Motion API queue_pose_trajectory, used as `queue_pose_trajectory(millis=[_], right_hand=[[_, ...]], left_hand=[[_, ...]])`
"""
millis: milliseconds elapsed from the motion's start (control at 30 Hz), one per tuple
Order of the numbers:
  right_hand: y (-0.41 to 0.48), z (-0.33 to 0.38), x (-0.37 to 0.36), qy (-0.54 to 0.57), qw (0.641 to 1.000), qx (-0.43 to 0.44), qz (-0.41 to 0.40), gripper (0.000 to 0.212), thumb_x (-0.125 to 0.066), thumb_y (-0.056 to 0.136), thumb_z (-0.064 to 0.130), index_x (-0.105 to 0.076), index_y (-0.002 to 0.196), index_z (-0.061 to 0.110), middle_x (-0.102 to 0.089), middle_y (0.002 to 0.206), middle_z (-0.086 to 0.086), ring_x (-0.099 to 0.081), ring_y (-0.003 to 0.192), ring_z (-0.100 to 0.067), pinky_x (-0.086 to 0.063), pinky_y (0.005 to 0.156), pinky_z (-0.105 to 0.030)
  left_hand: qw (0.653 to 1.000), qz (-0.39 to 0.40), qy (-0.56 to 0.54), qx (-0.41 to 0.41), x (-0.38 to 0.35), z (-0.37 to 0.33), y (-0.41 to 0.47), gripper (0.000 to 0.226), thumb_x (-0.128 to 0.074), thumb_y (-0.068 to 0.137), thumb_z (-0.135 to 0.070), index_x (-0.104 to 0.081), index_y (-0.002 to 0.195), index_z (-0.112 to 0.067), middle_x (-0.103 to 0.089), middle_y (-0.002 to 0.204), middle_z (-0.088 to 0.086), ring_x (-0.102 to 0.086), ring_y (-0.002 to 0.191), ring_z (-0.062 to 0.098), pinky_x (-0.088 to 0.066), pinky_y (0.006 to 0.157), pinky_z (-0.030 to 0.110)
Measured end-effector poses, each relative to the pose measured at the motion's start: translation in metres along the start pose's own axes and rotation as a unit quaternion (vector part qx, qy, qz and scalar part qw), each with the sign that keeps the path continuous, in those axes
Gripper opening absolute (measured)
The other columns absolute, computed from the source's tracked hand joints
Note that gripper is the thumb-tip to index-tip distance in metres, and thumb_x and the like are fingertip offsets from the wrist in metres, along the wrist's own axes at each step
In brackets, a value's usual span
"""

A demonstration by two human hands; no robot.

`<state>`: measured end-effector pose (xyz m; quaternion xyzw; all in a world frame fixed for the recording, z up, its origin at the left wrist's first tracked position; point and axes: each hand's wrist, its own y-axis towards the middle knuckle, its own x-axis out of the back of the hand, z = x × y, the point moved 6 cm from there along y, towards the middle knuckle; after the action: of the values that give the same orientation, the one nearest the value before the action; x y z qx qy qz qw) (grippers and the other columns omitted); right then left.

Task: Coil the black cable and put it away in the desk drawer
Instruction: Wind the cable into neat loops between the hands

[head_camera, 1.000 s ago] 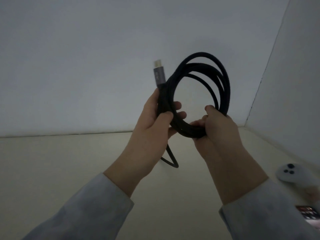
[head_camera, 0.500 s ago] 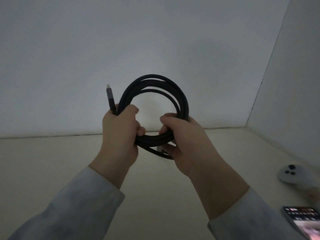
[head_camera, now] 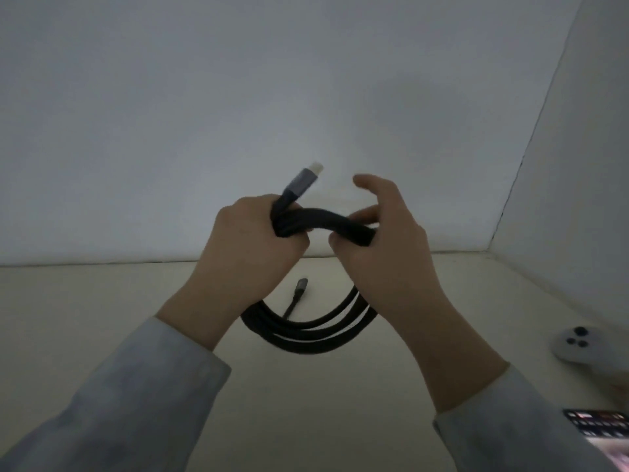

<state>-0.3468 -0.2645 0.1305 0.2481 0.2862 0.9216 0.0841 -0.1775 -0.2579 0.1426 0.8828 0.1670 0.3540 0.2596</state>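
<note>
The black cable (head_camera: 320,224) is wound into a coil that I hold above the pale desk (head_camera: 85,318). My left hand (head_camera: 252,240) is closed around the bundle on the left, with a grey plug (head_camera: 303,180) sticking up past its fingers. My right hand (head_camera: 381,229) pinches the bundle on the right between thumb and fingers, the index finger lifted. The lower loops (head_camera: 306,332) hang below my wrists, and the other plug (head_camera: 299,287) dangles inside them. No drawer is in view.
A white game controller (head_camera: 578,345) lies at the right edge of the desk. A lit phone (head_camera: 602,427) lies nearer, in the bottom right corner. White walls meet in a corner at the back right.
The coil was upright in front of the wall; it has tipped over, its top now a flat bundle between both hands and its loops hanging below. Both hands have shifted lower.
</note>
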Motion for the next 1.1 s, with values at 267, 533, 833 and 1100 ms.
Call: queue_pose_trajectory(millis=[267,533,833,1100], right_hand=[[-0.014,0.018,-0.021,-0.194,0.949,0.251,0.001,0.058,-0.066,0.088,0.002,-0.056,0.139,0.027,-0.045,0.146,-0.011,-0.067,0.081,-0.024,-0.051,0.066,-0.027],[-0.001,0.006,0.003,-0.125,0.970,0.170,-0.122,0.017,-0.067,0.094,0.008,-0.068,0.110,0.011,-0.063,0.096,0.000,-0.048,0.072,-0.007,-0.041,0.071,-0.009],[-0.001,-0.018,0.016,0.137,0.975,-0.081,-0.154,0.009,-0.065,0.098,0.020,-0.067,0.103,0.026,-0.068,0.075,0.002,-0.068,0.066,-0.015,-0.063,0.067,-0.043],[0.004,-0.020,0.013,-0.071,0.991,-0.100,-0.055,0.012,-0.065,0.092,0.028,-0.064,0.082,0.021,-0.058,0.063,0.005,-0.058,0.053,-0.011,-0.045,0.051,-0.023]], left_hand=[[0.991,0.041,0.100,-0.078,-0.014,-0.010,-0.006,0.024,-0.065,0.080,-0.019,-0.058,0.059,-0.026,-0.055,0.049,-0.008,-0.056,0.050,0.004,-0.040,0.053,0.010],[0.995,0.030,-0.092,0.028,0.003,-0.002,-0.001,0.005,-0.071,0.084,-0.028,-0.071,0.079,-0.028,-0.069,0.055,-0.004,-0.065,0.051,0.004,-0.043,0.047,0.008],[0.932,0.080,-0.337,0.106,0.000,0.002,-0.001,0.011,-0.073,0.088,-0.026,-0.071,0.084,-0.016,-0.051,0.051,-0.002,-0.050,0.047,0.012,-0.044,0.056,0.025],[0.945,-0.014,-0.307,0.110,-0.005,0.008,-0.005,0.020,-0.064,0.081,-0.011,-0.055,0.065,-0.017,-0.036,0.049,-0.004,-0.032,0.040,0.015,-0.033,0.042,0.026]])
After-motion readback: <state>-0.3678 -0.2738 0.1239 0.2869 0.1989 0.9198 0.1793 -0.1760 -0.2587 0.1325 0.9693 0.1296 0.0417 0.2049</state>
